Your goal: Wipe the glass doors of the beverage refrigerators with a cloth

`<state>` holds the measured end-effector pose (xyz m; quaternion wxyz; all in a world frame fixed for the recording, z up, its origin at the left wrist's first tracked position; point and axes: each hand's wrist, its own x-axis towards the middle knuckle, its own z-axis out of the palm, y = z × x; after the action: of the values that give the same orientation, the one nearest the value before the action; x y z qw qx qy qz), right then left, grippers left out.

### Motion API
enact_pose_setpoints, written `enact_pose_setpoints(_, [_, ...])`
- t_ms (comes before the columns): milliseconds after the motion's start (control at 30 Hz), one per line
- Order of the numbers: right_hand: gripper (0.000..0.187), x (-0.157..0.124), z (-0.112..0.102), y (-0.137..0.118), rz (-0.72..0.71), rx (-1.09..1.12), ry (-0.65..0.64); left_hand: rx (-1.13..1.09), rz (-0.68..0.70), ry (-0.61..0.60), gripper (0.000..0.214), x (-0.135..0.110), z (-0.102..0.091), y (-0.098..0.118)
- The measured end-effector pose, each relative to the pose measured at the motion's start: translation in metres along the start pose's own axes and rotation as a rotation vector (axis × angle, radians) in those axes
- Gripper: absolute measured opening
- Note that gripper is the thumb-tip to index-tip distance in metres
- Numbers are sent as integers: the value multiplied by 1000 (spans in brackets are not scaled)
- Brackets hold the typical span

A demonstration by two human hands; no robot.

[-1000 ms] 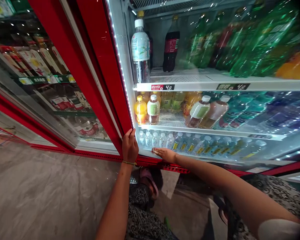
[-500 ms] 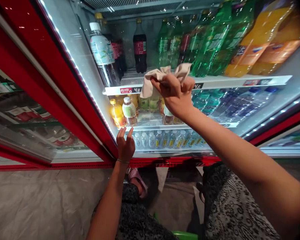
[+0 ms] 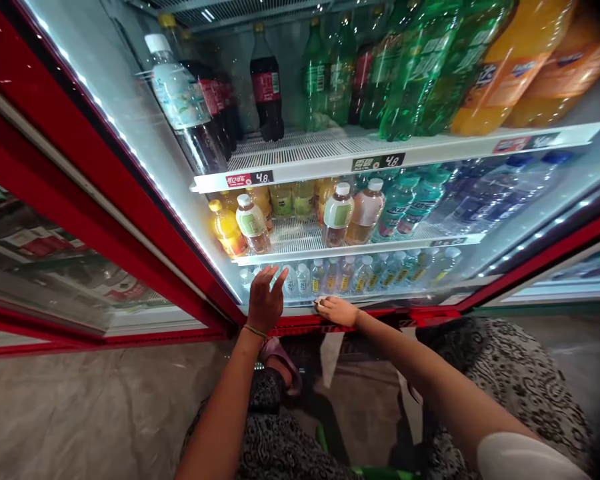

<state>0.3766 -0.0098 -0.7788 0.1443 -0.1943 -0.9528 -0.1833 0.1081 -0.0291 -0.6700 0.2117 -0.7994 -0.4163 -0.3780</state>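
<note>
My left hand (image 3: pixel 266 300) is raised at the lower left of the lit drinks fridge, fingers spread and holding nothing. It is in front of the small bottles on the bottom shelf; whether it touches the glass I cannot tell. Low down, at the fridge's red bottom edge (image 3: pixel 300 325), my right hand (image 3: pixel 337 311) is closed and angled to the left. A small pale piece of cloth (image 3: pixel 320 302) shows at its fingertips; the hand covers the rest. Right above the hands runs the row of small water bottles (image 3: pixel 347 275).
Large soda bottles (image 3: pixel 267 83) line the top shelf above a price strip (image 3: pixel 380 161). Juice and tea bottles (image 3: pixel 338 215) stand on the middle shelf. A red frame post (image 3: pixel 145 220) rises at left. Below are grey floor (image 3: pixel 80 413) and my patterned clothing (image 3: pixel 510 373).
My right hand has dropped from the upper shelf to the fridge's bottom edge, with the cloth now mostly hidden. My left hand has shifted slightly right and down. The view has moved closer.
</note>
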Motion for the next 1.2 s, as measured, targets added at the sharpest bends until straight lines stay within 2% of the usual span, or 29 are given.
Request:
enact_pose_setpoints(100, [28, -1, -28, 29, -8, 7, -31, 4, -11, 36, 54, 13, 4, 4])
enact_pose_setpoints(167, [30, 7, -64, 61, 19, -21, -29, 3, -4, 80, 55, 24, 10, 9])
enact_pose_setpoints(233, [33, 21, -111, 102, 75, -85, 18, -5, 20, 120, 57, 35, 17, 18])
enact_pose_setpoints(300, [30, 40, -167, 144, 159, -175, 153, -15, 36, 150, 59, 45, 24, 27])
enact_pose_setpoints(367, [29, 59, -218, 183, 287, -236, 366, -22, 43, 170, 60, 52, 28, 35])
enact_pose_setpoints(433, [46, 73, -253, 209, 466, -295, 581, -29, 41, 176, 59, 57, 32, 42])
enact_pose_setpoints(467, [50, 76, -259, 215, 539, -317, 655, -34, 39, 174, 59, 58, 33, 44])
enact_pose_setpoints(533, [49, 71, -247, 213, 616, -355, 713, -43, 33, 153, 56, 59, 36, 48])
enact_pose_setpoints(600, [41, 52, -207, 190, 598, -386, 673, -38, 28, 125, 54, 60, 38, 51])
enact_pose_setpoints(700, [30, 4, -124, 132, 488, -378, 462, 0, 36, 108, 53, 59, 41, 54])
enact_pose_setpoints(767, [22, -30, -77, 91, 400, -267, 274, 19, 53, 107, 53, 56, 44, 56])
enact_pose_setpoints(867, [28, -72, -37, 46, 303, -162, 152, 12, 87, 90, 52, 51, 50, 57])
enact_pose_setpoints(933, [34, -88, -29, 32, 240, -136, 124, -6, 107, 72, 52, 48, 53, 56])
enact_pose_setpoints(1033, [36, -99, -36, 36, 151, -119, 84, -42, 138, 66, 55, 49, 56, 58])
enact_pose_setpoints(1133, [32, -101, -67, 71, 131, -156, 88, -74, 167, 86, 56, 61, 58, 68])
enact_pose_setpoints(1200, [28, -97, -107, 110, 163, -222, 120, -68, 168, 107, 55, 73, 61, 79])
